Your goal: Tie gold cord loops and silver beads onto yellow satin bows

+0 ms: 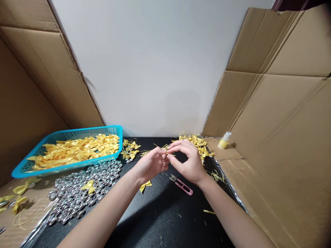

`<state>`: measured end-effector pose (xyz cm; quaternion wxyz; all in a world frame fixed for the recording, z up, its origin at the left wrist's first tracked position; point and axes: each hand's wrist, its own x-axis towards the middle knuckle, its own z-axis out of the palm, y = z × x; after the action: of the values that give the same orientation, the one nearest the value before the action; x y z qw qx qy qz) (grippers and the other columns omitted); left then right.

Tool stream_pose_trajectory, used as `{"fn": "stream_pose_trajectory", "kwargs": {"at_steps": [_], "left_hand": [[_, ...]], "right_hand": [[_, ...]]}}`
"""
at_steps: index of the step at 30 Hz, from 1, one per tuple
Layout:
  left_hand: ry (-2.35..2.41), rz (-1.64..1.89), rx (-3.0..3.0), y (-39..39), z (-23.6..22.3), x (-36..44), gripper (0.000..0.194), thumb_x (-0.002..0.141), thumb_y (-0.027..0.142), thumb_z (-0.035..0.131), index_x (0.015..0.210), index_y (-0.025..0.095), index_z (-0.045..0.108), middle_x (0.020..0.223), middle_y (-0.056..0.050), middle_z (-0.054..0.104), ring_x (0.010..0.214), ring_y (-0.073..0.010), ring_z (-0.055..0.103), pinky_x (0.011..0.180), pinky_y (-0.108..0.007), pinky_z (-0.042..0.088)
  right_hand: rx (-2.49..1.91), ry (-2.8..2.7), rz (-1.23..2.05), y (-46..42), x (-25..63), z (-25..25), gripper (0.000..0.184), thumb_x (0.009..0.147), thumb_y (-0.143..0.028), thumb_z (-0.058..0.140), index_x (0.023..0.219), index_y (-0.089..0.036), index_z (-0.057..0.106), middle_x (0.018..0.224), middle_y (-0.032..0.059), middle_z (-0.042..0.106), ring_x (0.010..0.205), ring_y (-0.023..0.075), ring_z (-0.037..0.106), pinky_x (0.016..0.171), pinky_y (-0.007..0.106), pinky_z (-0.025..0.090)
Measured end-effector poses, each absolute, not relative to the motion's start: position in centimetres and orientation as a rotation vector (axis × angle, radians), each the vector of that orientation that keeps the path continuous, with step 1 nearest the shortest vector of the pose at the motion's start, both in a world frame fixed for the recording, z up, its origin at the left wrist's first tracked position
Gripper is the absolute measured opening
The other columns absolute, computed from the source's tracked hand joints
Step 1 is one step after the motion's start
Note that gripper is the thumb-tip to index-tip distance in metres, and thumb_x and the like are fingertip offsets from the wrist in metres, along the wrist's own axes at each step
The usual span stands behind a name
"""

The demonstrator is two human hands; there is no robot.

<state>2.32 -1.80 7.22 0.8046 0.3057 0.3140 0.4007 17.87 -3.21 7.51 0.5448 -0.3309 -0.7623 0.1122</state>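
Observation:
My left hand (152, 164) and my right hand (188, 160) meet above the black work surface (157, 220). Both are closed in a pinch on a thin yellow cord (163, 157), which loops between the fingertips; the fingers hide part of it. Just below the left wrist lies a yellow ribbon bow (146, 186). Pink thread snips (182, 185) rest under my right hand, blades pointing up and left. More cut yellow cords (148, 152) are spread behind the fingers.
On the left, a blue basket (119, 144) holds many yellow bows. Silver beads (74, 196) cover the surface before it, one bow (89, 187) on top. Bows with cords (199, 143) are heaped back right. A small bottle (224, 140) stands by the cardboard wall (284, 120).

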Motion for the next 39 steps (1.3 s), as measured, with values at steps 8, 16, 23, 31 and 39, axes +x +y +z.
{"fn": "stream_pose_trajectory", "kwargs": {"at_steps": [8,16,23,31,39], "left_hand": [[0.712,0.873,0.722,-2.0,7.6,2.4,0.019,0.067,0.024,0.073,0.070,0.013,0.058,0.066,0.003,0.050,0.053,-0.0053,0.043,0.045,-0.016,0.034],[0.923,0.948,1.171,-2.1,7.8,1.7,0.036,0.067,0.047,0.078,0.075,0.014,0.066,0.054,0.008,0.031,0.048,-0.0053,0.021,0.042,-0.018,0.012],[1.017,1.044,1.450,-2.1,7.5,1.9,0.028,0.077,0.043,0.069,0.074,0.015,0.072,0.060,0.001,0.056,0.049,-0.0074,0.031,0.047,-0.021,0.022],[1.052,1.075,1.593,-2.4,8.2,1.6,0.023,0.074,0.037,0.072,0.071,0.014,0.072,0.066,-0.003,0.065,0.062,-0.0137,0.052,0.059,-0.023,0.037],[0.987,1.019,1.792,-2.2,8.2,0.7,0.022,0.076,0.032,0.070,0.062,0.015,0.066,0.055,0.003,0.049,0.049,-0.0079,0.032,0.047,-0.020,0.024]], "right_hand": [[-0.840,-1.807,0.225,-2.8,18.1,7.6,0.012,0.083,-0.013,0.062,0.075,-0.021,0.065,0.084,0.0033,0.070,0.086,0.0190,0.063,0.084,0.039,0.045],[-0.821,-1.549,0.842,-2.2,18.5,7.3,0.009,0.081,-0.023,0.065,0.074,-0.018,0.066,0.092,0.0058,0.069,0.079,0.0160,0.067,0.075,0.032,0.056],[-0.804,-1.289,1.308,-1.8,18.6,7.3,0.022,0.066,-0.034,0.080,0.068,-0.015,0.070,0.096,0.0033,0.064,0.060,0.0073,0.061,0.068,0.026,0.056],[-0.766,-1.120,1.487,-1.4,19.1,7.5,0.027,0.057,-0.034,0.087,0.068,-0.016,0.070,0.097,0.0012,0.060,0.058,0.0022,0.052,0.064,0.020,0.053],[-0.684,-1.060,1.598,-1.1,19.0,7.3,0.031,0.054,-0.034,0.089,0.068,-0.015,0.069,0.096,0.0004,0.057,0.059,0.0018,0.049,0.062,0.018,0.051]]}}
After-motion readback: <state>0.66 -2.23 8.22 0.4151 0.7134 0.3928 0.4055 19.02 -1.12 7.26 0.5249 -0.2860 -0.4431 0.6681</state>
